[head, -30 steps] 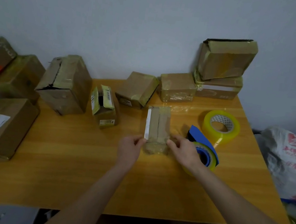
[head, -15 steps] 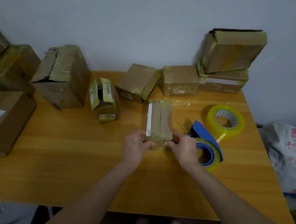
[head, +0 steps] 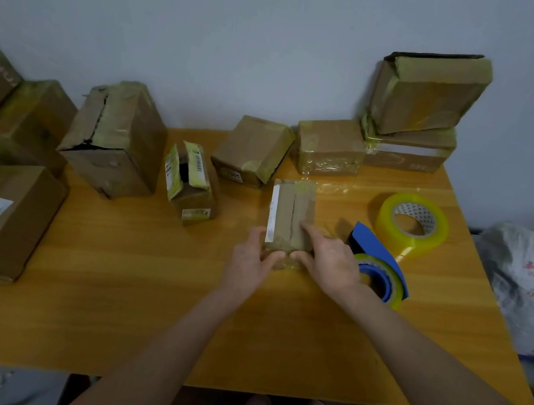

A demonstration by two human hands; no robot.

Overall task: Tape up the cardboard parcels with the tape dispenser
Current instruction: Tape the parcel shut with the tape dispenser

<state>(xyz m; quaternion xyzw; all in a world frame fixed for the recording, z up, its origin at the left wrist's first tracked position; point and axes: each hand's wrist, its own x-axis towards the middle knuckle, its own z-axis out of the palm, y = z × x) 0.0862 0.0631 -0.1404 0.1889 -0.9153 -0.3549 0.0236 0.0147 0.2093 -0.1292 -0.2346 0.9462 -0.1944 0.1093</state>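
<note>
— Where was the small parcel (head: 291,213) just then?

— Flat on the bench (head: 142,287), right of centre, its long side running away from the person. Its top had brown tape along it and a white strip down the left edge.

— And the hands?

— Both were on its near end. The left hand (head: 249,262) was clasped round the near left corner, thumb against the front face. The right hand (head: 329,260) pinched the near right corner, with a finger laid along the top and the thumb on the front.

— The tape dispenser (head: 377,264)?

— Blue, loaded with a yellowish roll, lying on the bench just beside the right hand and partly hidden behind it. Neither hand touched it, as far as I could tell.

— Anything else about?

— A spare roll of tape (head: 411,224) lay flat just beyond the dispenser. An open carton (head: 191,187) stood left of the small parcel, with a torn box (head: 119,138) further left. Two taped parcels (head: 413,120) were stacked against the wall at the far right corner, the upper one tilted. A plastic bag (head: 530,283) sat off the bench's right edge.
</note>
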